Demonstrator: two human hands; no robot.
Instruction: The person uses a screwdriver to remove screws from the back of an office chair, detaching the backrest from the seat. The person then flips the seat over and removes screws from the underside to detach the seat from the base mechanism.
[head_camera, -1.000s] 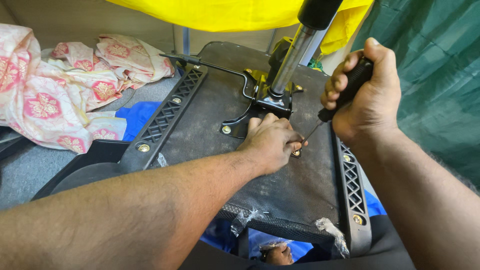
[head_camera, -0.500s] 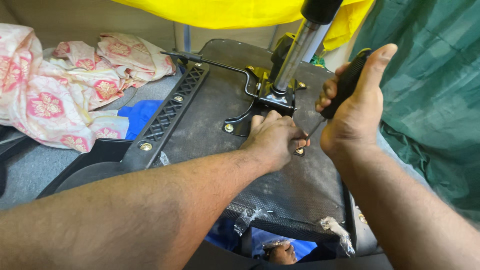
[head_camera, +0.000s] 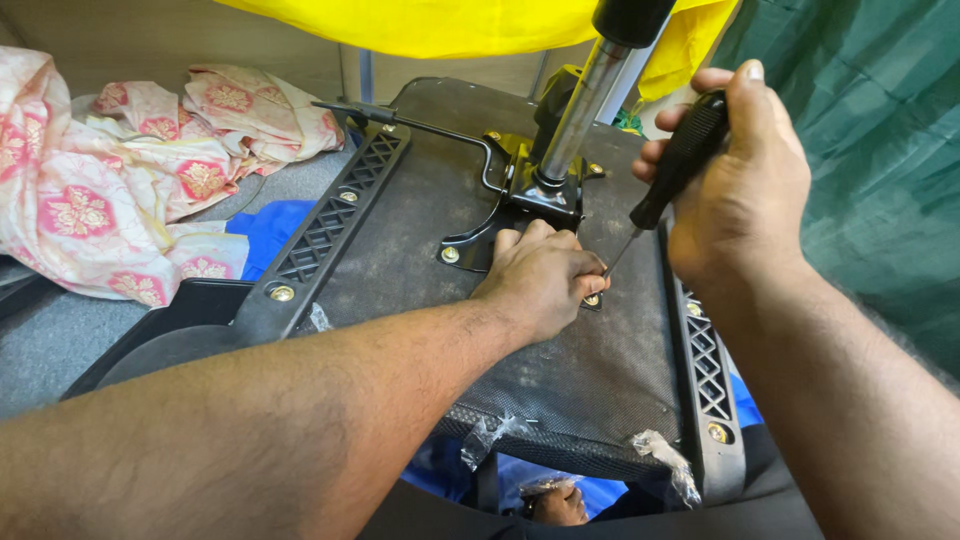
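Observation:
An upturned office chair seat (head_camera: 420, 250) lies in front of me, its dark fabric underside up. A black metal mechanism plate (head_camera: 545, 205) with a chrome gas cylinder (head_camera: 580, 110) is fixed at its middle. My right hand (head_camera: 745, 190) grips the black handle of a screwdriver (head_camera: 675, 160), whose thin shaft slants down to a brass screw at the plate's near right corner. My left hand (head_camera: 540, 275) rests on the plate, with its fingertips pinching the shaft just above that screw.
Black lattice armrest brackets (head_camera: 335, 225) with brass screws run along both sides of the seat. A thin lever rod (head_camera: 420, 125) sticks out to the left. Pink patterned cloth (head_camera: 110, 180) lies at left, yellow cloth (head_camera: 450, 25) hangs above, and green fabric (head_camera: 870, 150) is at right.
My right hand opened its grip, turned on the screwdriver handle and has closed around it again. The left hand stayed at the screw.

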